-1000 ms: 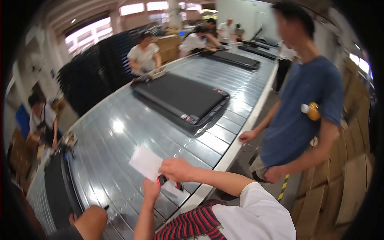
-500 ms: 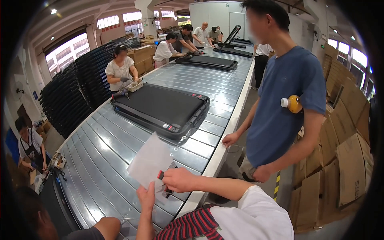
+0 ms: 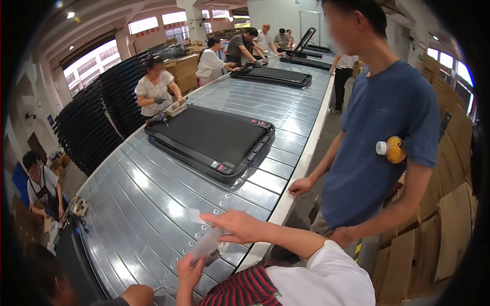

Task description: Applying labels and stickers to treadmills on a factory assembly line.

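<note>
My left hand [image 3: 190, 270] pinches the lower end of a thin, translucent white plastic bag or sheet [image 3: 206, 246], which is narrowed and creased above the conveyor's metal slats [image 3: 153, 199]. My right hand [image 3: 238, 226] reaches in from the right over its upper part, fingers stretched left and thumb apart. A small white flap [image 3: 196, 216] shows just past the right fingertips. Something dark lies partly hidden behind the sheet, too covered to name. Farther up the line rests a black treadmill deck [image 3: 209, 140] with red-marked corners.
Close on my right stands a person in a blue shirt [image 3: 385, 117], a bottle of orange drink [image 3: 392, 149] under one arm. Another person [image 3: 43, 273] sits at lower left. Several co-workers line the far side. Cardboard [image 3: 454, 229] is stacked at right, black frames [image 3: 84, 127] at left.
The sheet was spread wide and raised; now it is narrowed and lower. My right hand held a small red-and-black piece, which no longer shows; its fingers are now stretched out.
</note>
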### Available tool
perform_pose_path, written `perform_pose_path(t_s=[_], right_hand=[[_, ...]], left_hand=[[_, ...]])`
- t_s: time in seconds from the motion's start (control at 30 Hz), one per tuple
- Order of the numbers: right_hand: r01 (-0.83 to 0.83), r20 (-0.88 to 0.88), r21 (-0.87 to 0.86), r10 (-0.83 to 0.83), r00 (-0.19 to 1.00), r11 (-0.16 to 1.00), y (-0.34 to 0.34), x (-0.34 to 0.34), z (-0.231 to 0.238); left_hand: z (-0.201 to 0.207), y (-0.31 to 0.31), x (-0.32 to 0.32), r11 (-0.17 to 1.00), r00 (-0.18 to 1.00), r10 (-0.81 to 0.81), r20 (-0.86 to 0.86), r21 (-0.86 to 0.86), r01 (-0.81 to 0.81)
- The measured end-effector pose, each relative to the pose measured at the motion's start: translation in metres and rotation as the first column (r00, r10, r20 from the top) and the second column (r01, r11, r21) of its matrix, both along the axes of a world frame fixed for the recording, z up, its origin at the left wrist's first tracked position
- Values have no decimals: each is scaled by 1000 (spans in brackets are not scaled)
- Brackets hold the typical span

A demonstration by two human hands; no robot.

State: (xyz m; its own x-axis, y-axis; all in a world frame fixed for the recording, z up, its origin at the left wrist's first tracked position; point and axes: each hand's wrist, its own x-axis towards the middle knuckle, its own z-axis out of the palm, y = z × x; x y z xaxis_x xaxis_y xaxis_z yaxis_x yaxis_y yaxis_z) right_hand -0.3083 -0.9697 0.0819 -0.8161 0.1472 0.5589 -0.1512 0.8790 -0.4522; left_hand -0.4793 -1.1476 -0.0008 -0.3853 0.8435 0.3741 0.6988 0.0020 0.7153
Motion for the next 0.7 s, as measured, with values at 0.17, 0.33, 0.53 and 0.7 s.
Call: perform_pose_path(t_s=[0.17, 0.33, 0.53, 0.7], right_hand=[[-12, 330, -237, 92, 939, 971, 4, -6, -5], [-130, 215, -353, 215, 953, 927, -8, -17, 12], [-204, 306, -207, 261, 915, 957, -17, -35, 6], [-182, 158, -187, 212, 964, 965, -25, -53, -10]], left_hand=[[7, -8, 3, 999, 990, 35, 134, 6, -36], [5, -20, -1, 995, 986, 97, 133, -46, -92], [21, -24, -3, 986, 996, 58, 70, -160, -46], [21, -34, -9, 987, 995, 46, 93, -156, -31]])
